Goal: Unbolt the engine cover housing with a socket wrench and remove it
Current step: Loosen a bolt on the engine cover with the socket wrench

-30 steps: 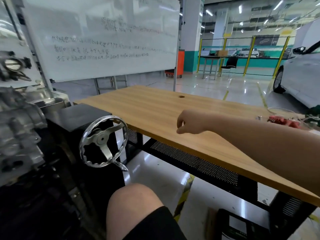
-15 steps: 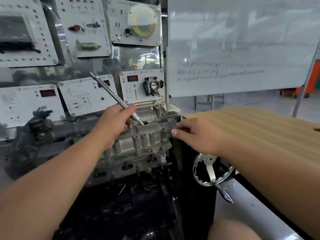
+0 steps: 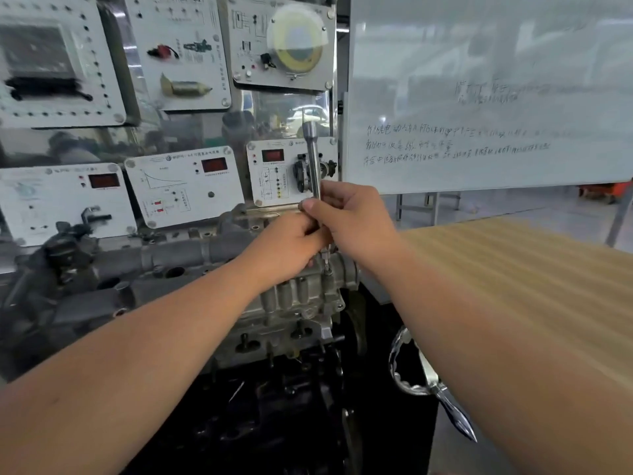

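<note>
A silver socket wrench (image 3: 313,159) stands nearly upright over the right end of the grey metal engine cover housing (image 3: 294,299). Its lower tip sits on a bolt (image 3: 327,269) at the housing's top right corner. My left hand (image 3: 287,245) grips the lower part of the shaft. My right hand (image 3: 349,217) holds the shaft just above it, thumb and fingers curled round the tool. The two hands touch and hide the middle of the wrench.
White instrument panels (image 3: 185,186) fill the wall behind the engine. A whiteboard (image 3: 479,97) stands to the right, a wooden table (image 3: 531,269) below it. A chrome handwheel (image 3: 411,371) with a pointed handle sticks out at the lower right of the engine stand.
The wrench swung from a leftward slant to nearly upright with its tip on the corner bolt. My right hand left the housing's end and took hold of the shaft.
</note>
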The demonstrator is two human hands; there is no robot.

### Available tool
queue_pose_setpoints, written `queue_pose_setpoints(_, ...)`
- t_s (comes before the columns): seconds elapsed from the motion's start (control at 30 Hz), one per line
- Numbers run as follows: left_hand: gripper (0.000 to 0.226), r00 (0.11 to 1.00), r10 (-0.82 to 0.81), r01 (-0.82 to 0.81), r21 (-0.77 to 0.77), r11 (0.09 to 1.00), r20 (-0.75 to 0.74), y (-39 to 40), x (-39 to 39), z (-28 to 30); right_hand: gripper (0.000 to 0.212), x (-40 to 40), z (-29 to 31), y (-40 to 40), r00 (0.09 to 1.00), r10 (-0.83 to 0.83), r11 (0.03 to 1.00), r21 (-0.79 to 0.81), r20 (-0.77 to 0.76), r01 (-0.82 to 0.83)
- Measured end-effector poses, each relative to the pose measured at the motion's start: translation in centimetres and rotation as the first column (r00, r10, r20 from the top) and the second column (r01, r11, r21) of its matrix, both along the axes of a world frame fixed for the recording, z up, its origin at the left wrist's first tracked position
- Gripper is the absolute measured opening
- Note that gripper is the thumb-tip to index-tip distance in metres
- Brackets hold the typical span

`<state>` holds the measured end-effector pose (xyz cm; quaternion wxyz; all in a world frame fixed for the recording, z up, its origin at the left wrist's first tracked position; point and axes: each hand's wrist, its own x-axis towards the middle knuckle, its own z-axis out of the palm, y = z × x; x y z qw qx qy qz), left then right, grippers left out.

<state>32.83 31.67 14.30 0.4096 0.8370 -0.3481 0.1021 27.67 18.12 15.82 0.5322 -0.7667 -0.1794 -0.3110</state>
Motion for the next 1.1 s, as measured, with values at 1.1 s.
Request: queue_pose_setpoints(1.1, 0.020, 0.998, -0.039, 0.035, 0.069, 0.997, 0.045, -0.1, -1.0, -0.3, 0.008, 1.8, -4.9, 1.4, 0.972, 0.116, 0.855, 0.476, 0.206, -0.203)
